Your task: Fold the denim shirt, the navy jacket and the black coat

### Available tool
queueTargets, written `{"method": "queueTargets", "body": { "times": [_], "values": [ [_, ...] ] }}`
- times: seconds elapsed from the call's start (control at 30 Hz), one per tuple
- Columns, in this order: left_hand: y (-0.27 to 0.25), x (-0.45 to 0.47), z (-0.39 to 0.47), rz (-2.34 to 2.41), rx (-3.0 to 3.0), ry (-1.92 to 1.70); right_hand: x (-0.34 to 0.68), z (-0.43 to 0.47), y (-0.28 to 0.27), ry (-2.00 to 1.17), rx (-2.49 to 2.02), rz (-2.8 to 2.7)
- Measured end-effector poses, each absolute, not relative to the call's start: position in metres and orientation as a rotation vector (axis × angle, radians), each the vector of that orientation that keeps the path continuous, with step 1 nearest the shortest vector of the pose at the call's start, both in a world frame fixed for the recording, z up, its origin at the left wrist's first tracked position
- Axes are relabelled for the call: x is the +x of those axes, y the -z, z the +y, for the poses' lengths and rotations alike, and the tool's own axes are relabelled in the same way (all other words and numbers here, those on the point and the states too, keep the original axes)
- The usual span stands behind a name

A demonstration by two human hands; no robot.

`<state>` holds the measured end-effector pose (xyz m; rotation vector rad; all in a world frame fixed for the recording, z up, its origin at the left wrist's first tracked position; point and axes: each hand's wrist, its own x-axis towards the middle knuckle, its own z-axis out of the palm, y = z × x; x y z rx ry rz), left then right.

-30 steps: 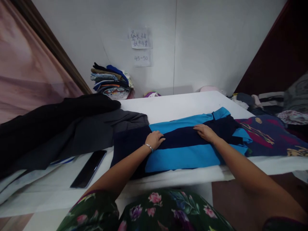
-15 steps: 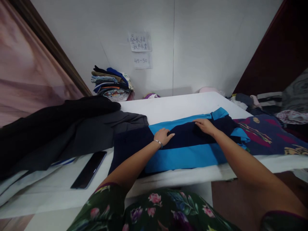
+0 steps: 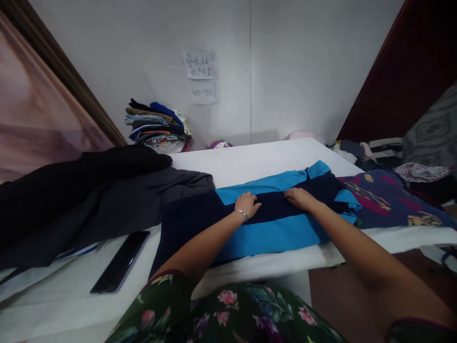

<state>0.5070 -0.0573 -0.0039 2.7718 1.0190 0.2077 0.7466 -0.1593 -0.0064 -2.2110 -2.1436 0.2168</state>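
Note:
A navy and bright-blue top (image 3: 276,237) lies stretched sideways across the white-covered table, its blue strips running along both long edges. My left hand (image 3: 247,206), with a bracelet at the wrist, rests on the middle of the cloth, thumb apart from the bent fingers. Farther right, my right hand (image 3: 299,198) has its fingers together on the cloth at the border of the far blue strip and the navy part. Its thumb is hidden, and it seems to grip a little of the fabric.
Dark grey and black clothes (image 3: 132,200) lie at left, with a phone (image 3: 120,262) in front. A folded stack (image 3: 159,126) stands by the wall. At right lie a patterned purple garment (image 3: 389,200) and a clothes heap (image 3: 421,171). Paper notes (image 3: 202,64) hang on the wall.
Both hands have moved slightly toward me over the top. The far blue strip shows wider between the hands. The view has shifted a little to the right.

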Motion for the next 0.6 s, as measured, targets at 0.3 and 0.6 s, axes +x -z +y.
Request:
{"method": "queueTargets", "body": {
  "times": [0.3,0.6],
  "values": [
    [0.0,0.464,-0.009,1.389,2.819,-0.218,0.753,-0.167,0.006,0.039,-2.093,-2.214],
    [0.0,0.438,0.003,1.267,2.899,-0.173,0.734,-0.177,0.005,-0.006,-2.215,-2.198]
  ]
}}
